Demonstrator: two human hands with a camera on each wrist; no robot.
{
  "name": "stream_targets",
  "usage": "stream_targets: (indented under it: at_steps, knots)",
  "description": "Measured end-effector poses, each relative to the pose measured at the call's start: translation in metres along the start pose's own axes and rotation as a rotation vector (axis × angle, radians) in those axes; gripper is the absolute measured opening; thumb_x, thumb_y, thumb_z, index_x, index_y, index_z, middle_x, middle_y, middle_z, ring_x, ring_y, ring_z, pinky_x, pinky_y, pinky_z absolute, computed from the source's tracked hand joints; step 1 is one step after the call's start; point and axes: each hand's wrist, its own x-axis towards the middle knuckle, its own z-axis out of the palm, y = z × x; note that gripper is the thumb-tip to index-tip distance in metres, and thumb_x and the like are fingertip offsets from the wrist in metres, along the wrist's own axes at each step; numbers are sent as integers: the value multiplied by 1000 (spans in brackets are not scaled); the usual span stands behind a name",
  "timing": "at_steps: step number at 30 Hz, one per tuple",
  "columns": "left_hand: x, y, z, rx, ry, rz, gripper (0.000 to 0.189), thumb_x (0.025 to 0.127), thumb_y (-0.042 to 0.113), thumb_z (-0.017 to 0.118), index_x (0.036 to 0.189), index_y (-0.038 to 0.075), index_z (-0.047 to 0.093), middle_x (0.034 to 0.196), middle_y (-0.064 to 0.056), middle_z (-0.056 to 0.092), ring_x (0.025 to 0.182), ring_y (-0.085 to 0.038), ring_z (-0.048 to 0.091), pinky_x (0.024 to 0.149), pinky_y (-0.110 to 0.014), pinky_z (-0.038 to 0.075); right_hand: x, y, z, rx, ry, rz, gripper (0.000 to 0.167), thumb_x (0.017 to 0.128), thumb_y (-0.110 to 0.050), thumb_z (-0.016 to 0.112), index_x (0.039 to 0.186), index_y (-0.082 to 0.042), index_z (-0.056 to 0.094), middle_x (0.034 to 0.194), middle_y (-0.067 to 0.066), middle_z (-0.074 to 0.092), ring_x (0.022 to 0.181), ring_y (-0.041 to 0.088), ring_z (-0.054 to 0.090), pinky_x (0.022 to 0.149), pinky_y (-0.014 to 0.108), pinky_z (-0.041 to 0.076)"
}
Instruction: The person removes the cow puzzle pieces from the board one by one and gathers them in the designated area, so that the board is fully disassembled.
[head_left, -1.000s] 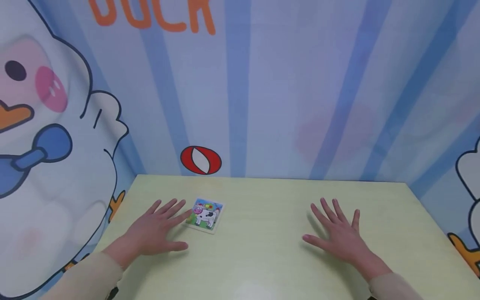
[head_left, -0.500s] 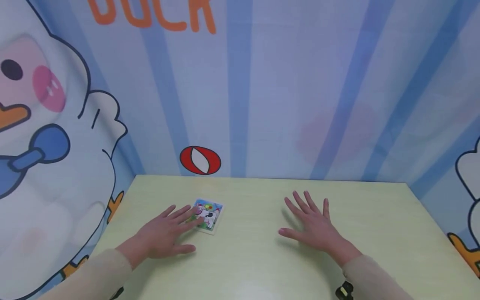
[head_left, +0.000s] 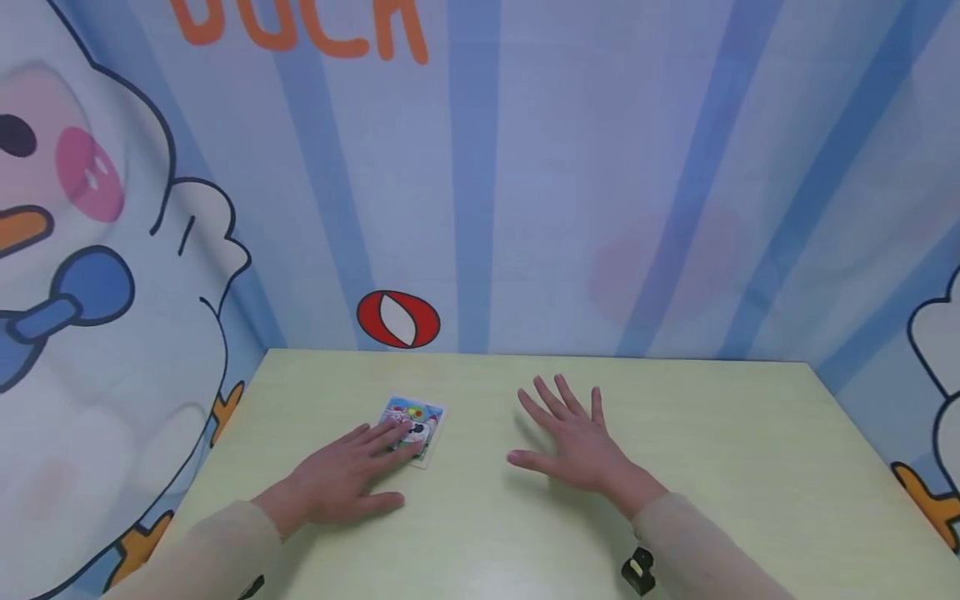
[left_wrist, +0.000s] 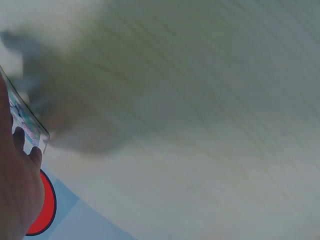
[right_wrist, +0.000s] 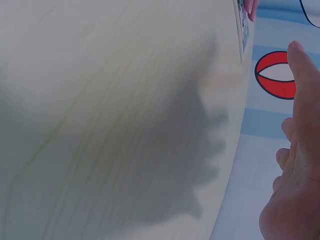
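Observation:
A small flat cow picture board [head_left: 429,415] with a pale border lies left of centre on the table. My left hand [head_left: 341,477] reaches over it with straight fingers covering part of the cow; whether the fingertips touch it I cannot tell. In the left wrist view the board's edge [left_wrist: 31,131] shows beyond the hand [left_wrist: 19,185]. Right of the board, my right hand [head_left: 577,450] is held above the table with fingers spread and nothing in them, its shadow below. The right wrist view shows this hand [right_wrist: 302,145] from the side.
The pale wood-grain table [head_left: 720,450] ends at a blue striped backdrop [head_left: 555,183]. On the backdrop are a red and white ball print [head_left: 427,321] and a large duck print [head_left: 150,358] at left.
My left hand has moved right, its fingers coming over the cow picture board. My right hand has moved left, closer to the board. The board stays in about the same place.

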Motion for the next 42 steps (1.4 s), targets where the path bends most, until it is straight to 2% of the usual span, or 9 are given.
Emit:
stream_targets:
  at_steps: [7, 18, 22, 27, 35, 42]
  knots:
    - [0, -1, 11, -34, 18, -42, 74, 107, 67, 46, 170, 30, 33, 178, -6, 24, 163, -34, 23, 129, -56, 25, 9, -10, 3, 0, -32, -22, 93, 96, -74, 61, 170, -25, 32, 179, 6, 17, 166, 36, 0, 123, 77, -7]
    - [-2, 5, 18, -57, 60, -85, 75, 107, 69, 43, 169, 28, 36, 177, -7, 26, 163, -34, 22, 129, -57, 25, 23, -24, 6, -19, -61, -59, 94, 96, -76, 58, 171, -28, 28, 179, 3, 15, 166, 34, -2, 124, 75, -7]
    - [1, 14, 19, -81, 72, -102, 76, 106, 69, 44, 169, 26, 36, 177, -9, 26, 163, -35, 21, 129, -58, 24, 27, -26, 6, -32, -70, -68, 94, 96, -76, 58, 171, -28, 29, 179, 3, 15, 166, 34, -1, 125, 75, -5]
    - [6, 32, 19, -111, 98, -144, 76, 106, 67, 46, 168, 25, 38, 176, -11, 27, 163, -37, 21, 129, -60, 24, 32, -25, 7, -55, -86, -80, 95, 96, -77, 58, 171, -26, 31, 179, 5, 18, 166, 37, 4, 125, 75, -1]
    - [20, 60, 19, -150, 102, -228, 79, 104, 70, 48, 169, 25, 37, 177, -10, 25, 164, -35, 19, 129, -59, 23, 40, -24, 4, -68, -113, -95, 95, 96, -75, 59, 170, -23, 32, 179, 7, 20, 166, 38, 5, 126, 73, 0]
    - [25, 68, 24, -129, 109, -261, 80, 104, 70, 49, 168, 24, 37, 177, -9, 25, 164, -34, 19, 129, -59, 25, 45, -28, 3, -62, -129, -102, 95, 96, -76, 60, 170, -23, 32, 179, 7, 19, 165, 38, 6, 127, 72, 0]
